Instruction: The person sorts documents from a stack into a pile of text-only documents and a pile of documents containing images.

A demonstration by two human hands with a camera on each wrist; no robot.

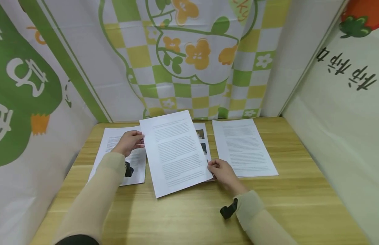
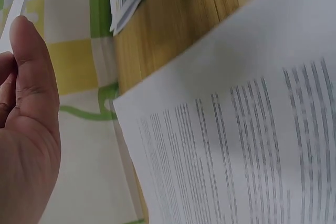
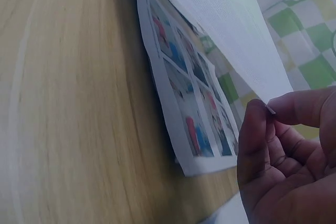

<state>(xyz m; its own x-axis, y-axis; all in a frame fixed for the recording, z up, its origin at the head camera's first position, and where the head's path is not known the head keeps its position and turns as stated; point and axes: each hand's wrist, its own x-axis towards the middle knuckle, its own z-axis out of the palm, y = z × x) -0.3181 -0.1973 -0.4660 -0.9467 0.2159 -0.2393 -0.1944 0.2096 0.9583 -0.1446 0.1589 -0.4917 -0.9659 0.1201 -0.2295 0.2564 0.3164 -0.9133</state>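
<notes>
1 printed sheet (image 1: 177,153), pinched by left hand (image 1: 129,142), right hand (image 1: 224,173).

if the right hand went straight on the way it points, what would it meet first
Likely the raised sheet: the right hand pinches its edge, and its face lies ahead. Whether the hand would pass over or under is unclear.

You face a wood-grain worktop (image 1: 177,217); behind it hangs a green-and-yellow checked cloth (image 1: 165,75) with orange flowers (image 1: 197,54); left of it, a white wall covering (image 1: 24,197) bears a green shape (image 1: 27,105); right of it, a pale panel (image 1: 336,136) carries dark lettering (image 1: 362,80).
</notes>
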